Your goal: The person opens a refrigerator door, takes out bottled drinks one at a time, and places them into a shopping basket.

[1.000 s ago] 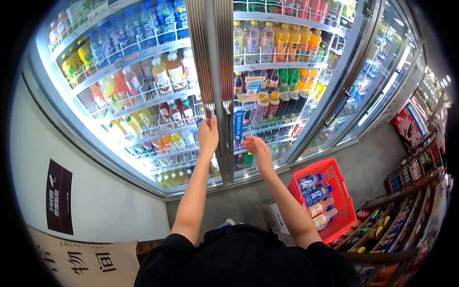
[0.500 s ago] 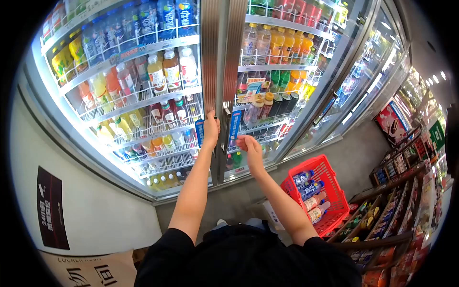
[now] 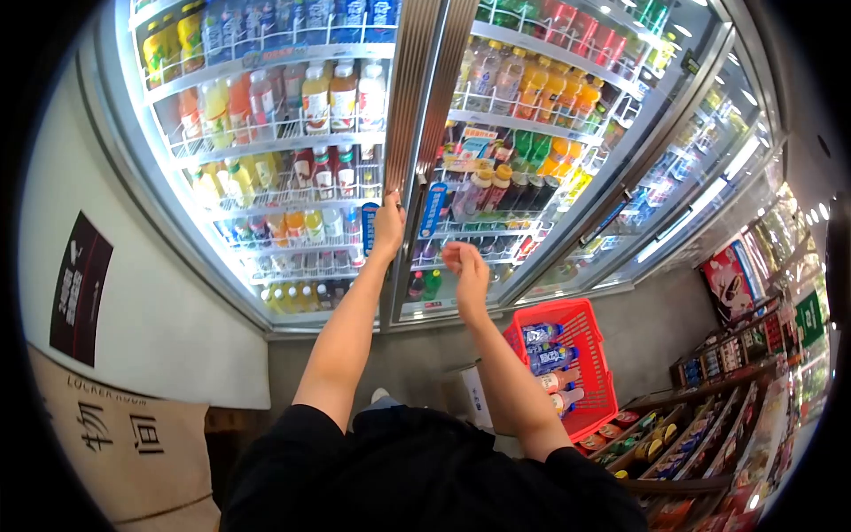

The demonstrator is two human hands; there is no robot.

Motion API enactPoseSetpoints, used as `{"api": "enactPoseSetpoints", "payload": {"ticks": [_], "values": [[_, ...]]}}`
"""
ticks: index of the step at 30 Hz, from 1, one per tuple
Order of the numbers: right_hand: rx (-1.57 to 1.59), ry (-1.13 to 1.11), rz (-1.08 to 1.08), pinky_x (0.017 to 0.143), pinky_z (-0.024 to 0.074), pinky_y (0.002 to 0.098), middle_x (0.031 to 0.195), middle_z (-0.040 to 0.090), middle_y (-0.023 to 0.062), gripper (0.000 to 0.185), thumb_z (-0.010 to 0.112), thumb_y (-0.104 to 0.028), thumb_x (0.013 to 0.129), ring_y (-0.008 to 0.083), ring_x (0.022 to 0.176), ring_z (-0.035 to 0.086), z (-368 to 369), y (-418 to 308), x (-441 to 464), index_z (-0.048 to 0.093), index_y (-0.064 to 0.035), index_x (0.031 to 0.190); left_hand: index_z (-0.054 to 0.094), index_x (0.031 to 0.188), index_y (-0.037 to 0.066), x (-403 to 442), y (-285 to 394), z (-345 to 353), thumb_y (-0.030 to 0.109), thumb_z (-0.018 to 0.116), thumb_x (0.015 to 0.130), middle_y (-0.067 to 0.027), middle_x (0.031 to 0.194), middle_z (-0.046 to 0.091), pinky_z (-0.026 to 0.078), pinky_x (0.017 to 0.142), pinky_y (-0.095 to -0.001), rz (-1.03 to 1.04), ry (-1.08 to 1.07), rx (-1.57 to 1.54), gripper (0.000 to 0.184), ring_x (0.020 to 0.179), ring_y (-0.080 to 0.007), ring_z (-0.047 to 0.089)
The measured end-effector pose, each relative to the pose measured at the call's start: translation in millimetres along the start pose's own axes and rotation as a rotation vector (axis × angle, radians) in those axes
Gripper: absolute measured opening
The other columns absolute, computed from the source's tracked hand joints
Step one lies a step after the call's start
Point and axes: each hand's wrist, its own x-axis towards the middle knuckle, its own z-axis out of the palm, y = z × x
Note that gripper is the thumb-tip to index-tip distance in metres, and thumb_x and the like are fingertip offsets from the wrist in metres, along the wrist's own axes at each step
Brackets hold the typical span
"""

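Note:
My left hand is closed around the edge of the left glass door's brown metal frame, next to a blue label strip. What lies under its fingers is partly hidden. Loosely curled and holding nothing that I can see, my right hand hovers in front of the right cooler door, below a second blue label strip. Behind the left door, shelves hold rows of bottled drinks. The right door covers more bottles and cans.
To the right, a red shopping basket holds several bottles, some with blue labels. Snack shelves stand beyond it. A white box sits by my feet, and a white wall panel borders the cooler.
My view has tilted and shifted, so the cooler sits differently in it. My left hand stays on the door frame. My right hand is a little farther from the blue label strip.

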Motion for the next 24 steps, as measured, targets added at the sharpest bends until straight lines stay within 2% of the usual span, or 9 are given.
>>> {"api": "enactPoseSetpoints", "payload": {"ticks": [5,10,15,16,18,19,20,22,24], "values": [[0.018,-0.153,0.031,0.084,0.0482,0.0254,0.099,0.066,0.0044,0.037,0.044,-0.032,0.104,0.0116,0.091,0.061,4,-15,-4,0.064,-0.002,0.112,0.04,0.051,0.01,-69,2,-23,0.045,0.036,0.098,-0.0014,0.049,0.041,0.028,0.046,-0.0319,-0.065,-0.127,-0.084,0.058,0.044,-0.0144,0.039],[0.099,-0.285,0.017,0.085,0.0477,0.0246,0.105,0.065,0.0047,0.035,0.047,-0.029,0.103,0.0107,0.095,0.059,16,-20,-14,0.062,-0.0023,0.121,0.039,0.051,0.01,-161,27,-32,0.046,0.037,0.096,-0.0019,0.05,0.04,0.033,0.051,-0.0291,-0.015,0.026,-0.059,0.057,0.05,-0.0146,0.042],[-0.047,-0.381,0.013,0.083,0.047,0.0246,0.109,0.065,0.004,0.038,0.052,-0.033,0.101,0.0099,0.097,0.059,29,-23,-35,0.062,-0.003,0.123,0.052,0.07,0.005,-239,37,-57,0.036,0.045,0.096,-0.0046,0.065,0.052,0.042,0.057,-0.0301,-0.005,0.236,-0.001,0.041,0.057,-0.0152,0.049],[-0.014,-0.34,-0.001,0.082,0.0483,0.0251,0.101,0.068,0.0076,0.034,0.058,-0.026,0.098,0.0127,0.092,0.063,36,-26,-43,0.062,-0.0004,0.119,0.052,0.07,0.005,-254,36,-64,0.036,0.045,0.096,-0.0046,0.065,0.052,0.042,0.057,-0.0301,0.0,0.258,0.013,0.041,0.057,-0.0152,0.049],[-0.074,-0.366,-0.028,0.082,0.0496,0.0264,0.103,0.069,0.0094,0.037,0.062,-0.028,0.096,0.0147,0.094,0.065,47,-24,-54,0.062,0.0003,0.119,0.053,0.078,0.004,-284,35,-75,0.037,0.045,0.097,-0.0053,0.072,0.054,0.044,0.06,-0.0304,0.157,0.393,0.144,0.039,0.06,-0.015,0.051],[-0.071,-0.39,-0.029,0.082,0.0506,0.0276,0.106,0.069,0.0116,0.041,0.066,-0.031,0.093,0.0162,0.098,0.065,53,-24,-64,0.062,0.0002,0.119,0.054,0.086,0.003,-306,49,-78,0.027,0.053,0.095,-0.0047,0.077,0.055,0.045,0.062,-0.0301,0.199,0.435,0.173,0.026,0.063,-0.014,0.052],[-0.117,-0.418,0.005,0.085,0.0512,0.0312,0.108,0.069,0.0142,0.046,0.069,-0.033,0.089,0.0204,0.1,0.066,58,-25,-76,0.062,-0.0005,0.12,0.054,0.086,0.003,-320,54,-83,0.027,0.053,0.095,-0.0047,0.077,0.055,0.045,0.062,-0.0301,0.2,0.45,0.187,0.026,0.063,-0.014,0.052],[-0.274,-0.433,-0.176,0.089,0.0504,0.036,0.112,0.068,0.0165,0.051,0.073,-0.035,0.085,0.0253,0.104,0.065,67,-26,-101,0.062,-0.0009,0.122,0.054,0.089,0.002,-346,62,-89,0.014,0.062,0.091,-0.003,0.077,0.055,0.045,0.063,-0.0288,0.47,0.736,0.389,0.014,0.066,-0.0119,0.051],[-0.298,-0.492,-0.141,0.093,0.048,0.0381,0.116,0.066,0.0181,0.053,0.074,-0.033,0.081,0.0296,0.107,0.062,74,-36,-124,0.062,-0.0019,0.122,0.055,0.091,0.003,-368,79,-88,0.014,0.062,0.092,-0.0023,0.079,0.056,0.046,0.064,-0.0272,0.507,0.693,0.311,0.013,0.068,-0.0109,0.053]]}}
